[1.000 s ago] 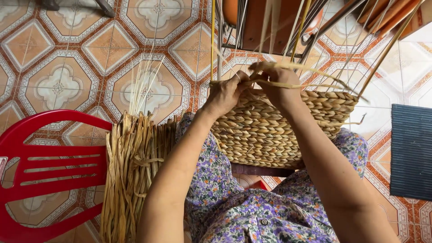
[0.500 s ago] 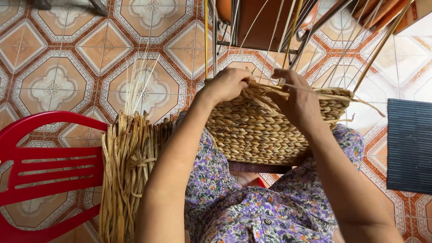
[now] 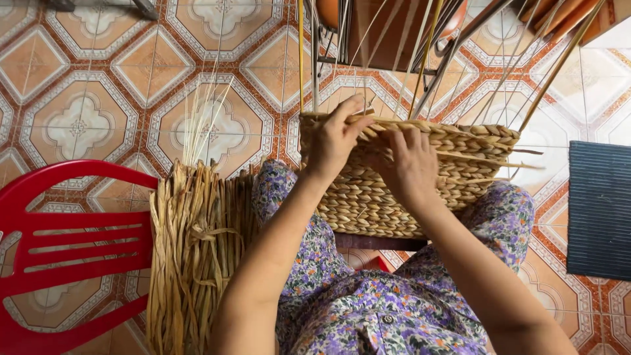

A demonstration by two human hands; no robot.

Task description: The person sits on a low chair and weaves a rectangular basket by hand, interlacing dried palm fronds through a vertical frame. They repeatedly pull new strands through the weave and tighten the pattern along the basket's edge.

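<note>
The left hand (image 3: 332,138) is curling over the top edge of a woven basket (image 3: 394,190), thumb and fingers pinching a flat pale strand at the rim. The right hand (image 3: 409,164) is lying just beside it, palm pressing against the basket's near wall with the fingers bent over the rim; whether it is gripping a strand there I cannot tell.

The basket is resting on the person's lap, between the knees, tilting slightly away. Its wall is showing thick, rope-like braids of straw-coloured fibre, laid in tight horizontal rows with a bumpy, plaited texture. The rim is unfinished: stiff, thin stakes (image 3: 420,59) are sticking up from it and fanning outward, and a few loose ends are poking sideways on the right. Nothing can be seen of its inside from here.

The person is wearing clothing (image 3: 368,309) in a purple floral print, soft and crumpled. To the left, a bundle of dried reeds (image 3: 194,250) is standing upright, flat ribbon-like blades tied loosely, with fine wisps rising from the top. Beside that, a red plastic chair (image 3: 59,236) with a slatted back is showing. A dark ribbed mat (image 3: 599,210) is lying well apart on the right, on the floor (image 3: 79,98) of patterned orange and cream tiles.
</note>
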